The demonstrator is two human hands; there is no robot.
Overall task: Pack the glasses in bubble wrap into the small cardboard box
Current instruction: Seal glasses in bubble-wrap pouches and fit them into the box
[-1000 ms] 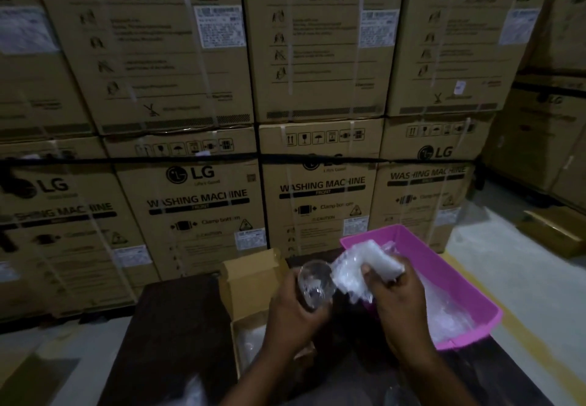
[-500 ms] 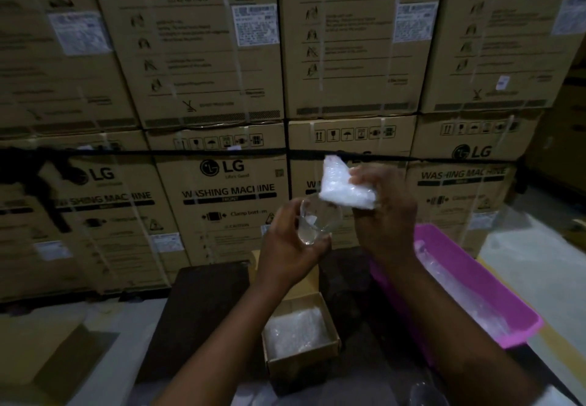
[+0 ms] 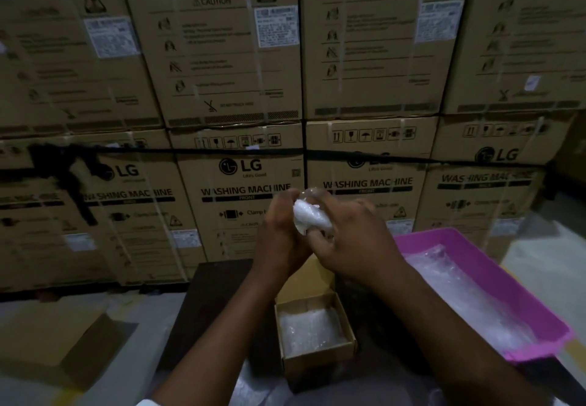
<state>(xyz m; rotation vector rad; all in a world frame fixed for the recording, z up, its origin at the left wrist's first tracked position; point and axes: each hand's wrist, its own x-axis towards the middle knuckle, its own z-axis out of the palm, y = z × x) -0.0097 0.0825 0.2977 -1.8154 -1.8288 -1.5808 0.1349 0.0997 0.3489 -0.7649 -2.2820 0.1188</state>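
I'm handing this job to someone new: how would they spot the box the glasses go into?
Start at the dark table before the wall of large washing-machine cartons. Left of the pink plastic tray, below the raised hands, stands the small open brown cardboard box. Unlike the closed cartons, its top is open and bubble wrap lines its bottom.

arms: both bare to elbows — no sleeves | hands: ungloved

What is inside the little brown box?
Bubble wrap lies inside the small box. Whether a glass sits wrapped in it cannot be seen; the wrap covers the bottom.
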